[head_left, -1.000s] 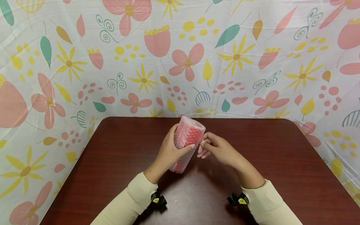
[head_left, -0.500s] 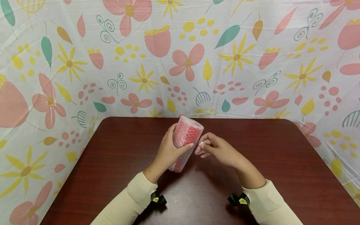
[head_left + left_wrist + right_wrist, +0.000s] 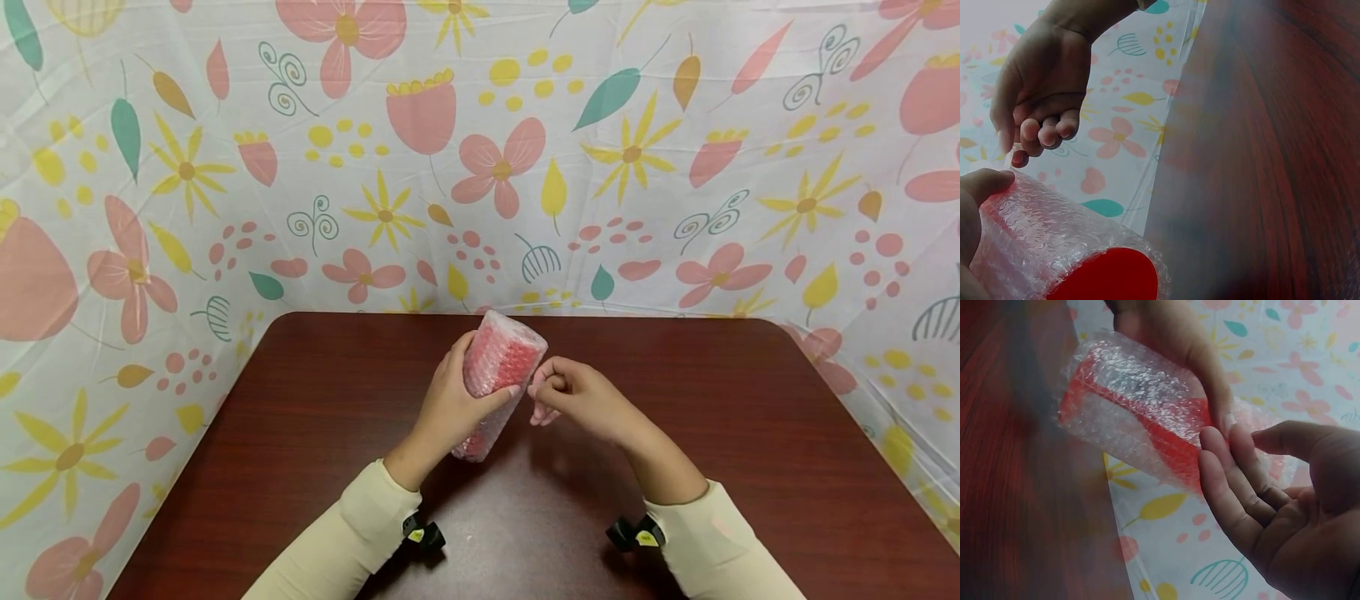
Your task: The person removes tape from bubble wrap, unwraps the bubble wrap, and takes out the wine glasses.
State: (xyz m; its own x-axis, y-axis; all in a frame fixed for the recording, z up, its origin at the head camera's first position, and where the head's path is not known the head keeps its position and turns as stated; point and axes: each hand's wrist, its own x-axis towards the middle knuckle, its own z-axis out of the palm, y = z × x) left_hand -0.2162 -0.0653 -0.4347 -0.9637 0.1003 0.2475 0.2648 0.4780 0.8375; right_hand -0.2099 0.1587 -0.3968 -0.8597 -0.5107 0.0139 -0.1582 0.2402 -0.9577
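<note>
A long red object wrapped in clear bubble wrap (image 3: 504,360) is held tilted above the table, its upper end leaning right. My left hand (image 3: 448,398) grips it around the side, with the thumb across the front. Close to its right side is my right hand (image 3: 587,402), thumb and forefinger brought together at the wrap's edge, the other fingers loosely bent. They seem to pinch a bit of the clear bubble wrap (image 3: 1060,228), too small to make out well. In the left wrist view a smooth red end (image 3: 1110,278) shows; what the object is stays hidden by the wrapping.
Beneath both hands is a dark red-brown wooden table (image 3: 315,400) with rounded far corners. A white sheet with flower and leaf prints (image 3: 465,167) hangs behind it and along its sides. Black wrist cameras (image 3: 425,535) sit at both cream sleeve cuffs.
The wrapped object shifts slightly left, then back right. My right hand's fingertips draw closer together beside it, and the hand turns a little. My left hand keeps its grip.
</note>
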